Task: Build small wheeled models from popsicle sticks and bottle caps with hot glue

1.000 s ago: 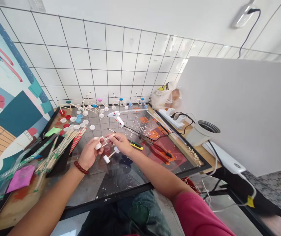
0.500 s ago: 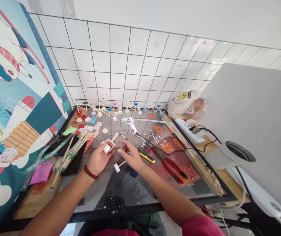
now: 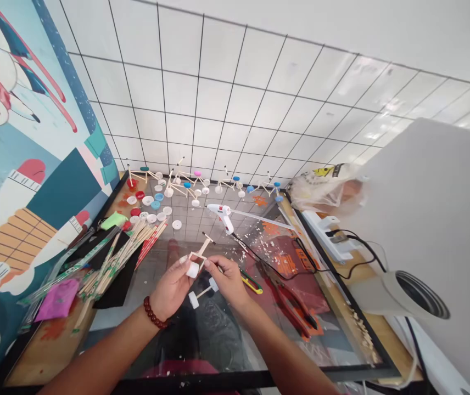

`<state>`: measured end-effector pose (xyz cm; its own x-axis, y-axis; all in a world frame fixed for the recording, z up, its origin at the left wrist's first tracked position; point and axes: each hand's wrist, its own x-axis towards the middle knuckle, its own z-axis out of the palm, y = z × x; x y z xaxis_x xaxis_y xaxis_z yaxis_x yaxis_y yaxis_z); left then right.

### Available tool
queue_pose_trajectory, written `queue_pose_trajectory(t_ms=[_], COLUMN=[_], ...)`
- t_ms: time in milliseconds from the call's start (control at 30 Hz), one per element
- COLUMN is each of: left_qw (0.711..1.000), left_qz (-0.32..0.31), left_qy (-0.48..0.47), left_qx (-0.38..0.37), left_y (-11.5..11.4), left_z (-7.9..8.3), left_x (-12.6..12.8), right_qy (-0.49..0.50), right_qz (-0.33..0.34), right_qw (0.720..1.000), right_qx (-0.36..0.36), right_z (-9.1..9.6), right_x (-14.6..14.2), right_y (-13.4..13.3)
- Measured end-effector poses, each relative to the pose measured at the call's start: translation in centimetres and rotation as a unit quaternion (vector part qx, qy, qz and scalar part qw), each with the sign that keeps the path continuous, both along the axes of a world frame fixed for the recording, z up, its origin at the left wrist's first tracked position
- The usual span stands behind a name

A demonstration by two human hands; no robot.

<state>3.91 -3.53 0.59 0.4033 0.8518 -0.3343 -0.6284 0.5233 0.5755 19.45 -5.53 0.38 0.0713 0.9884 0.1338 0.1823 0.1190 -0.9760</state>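
Observation:
My left hand (image 3: 172, 289), wearing a beaded bracelet, is closed on a small frame of wooden sticks (image 3: 203, 246) with a white round piece (image 3: 192, 269) at its near end. A dark-tipped crosspiece sits at the frame's far end. The thumb and fingers of my right hand (image 3: 230, 278) pinch the frame's right side. Just below, between both hands, a thin stick with a white round piece at each end (image 3: 194, 299) lies on the glass tabletop. A white glue gun (image 3: 223, 216) rests beyond the hands.
Wooden sticks (image 3: 113, 249) and a pink packet (image 3: 59, 299) lie left. Bottle caps (image 3: 155, 204) and several stick models (image 3: 185, 184) line the back. A yellow utility knife (image 3: 252, 283), red pliers (image 3: 290, 302), a black cord (image 3: 268, 261) and a power strip (image 3: 328, 236) are right.
My right hand has come in to meet the frame. The dark-tipped crosspiece now shows at its far end. The view has tilted and shifted slightly.

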Motion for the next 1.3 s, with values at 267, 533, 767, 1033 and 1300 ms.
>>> queue_pose_trajectory(t_ms=[267, 533, 767, 1033, 1300], left_qw=[0.987, 0.963, 0.945, 0.948, 0.939], left_qz=[-0.053, 0.038, -0.010, 0.002, -0.025], left_qy=[0.129, 0.246, 0.292, 0.290, 0.304], left_qx=[0.077, 0.104, 0.150, 0.128, 0.159], left_y=[-0.5, 0.9, 1.1, 1.0, 1.0], left_z=[0.2, 1.4, 1.6, 1.3, 0.6], left_x=[-0.5, -1.9, -2.2, -2.1, -2.2], right_qy=[0.056, -0.041, -0.094, -0.104, -0.103], right_qz=[-0.023, -0.001, 0.031, 0.027, 0.003], right_qw=[0.996, 0.998, 0.995, 0.994, 0.994], right_qx=[-0.060, -0.043, -0.001, 0.000, 0.026], right_z=[-0.6, 0.4, 0.6, 0.4, 0.2], right_x=[0.4, 0.2, -0.5, -0.6, -0.3], right_y=[0.1, -0.4, -0.7, -0.9, -0.7])
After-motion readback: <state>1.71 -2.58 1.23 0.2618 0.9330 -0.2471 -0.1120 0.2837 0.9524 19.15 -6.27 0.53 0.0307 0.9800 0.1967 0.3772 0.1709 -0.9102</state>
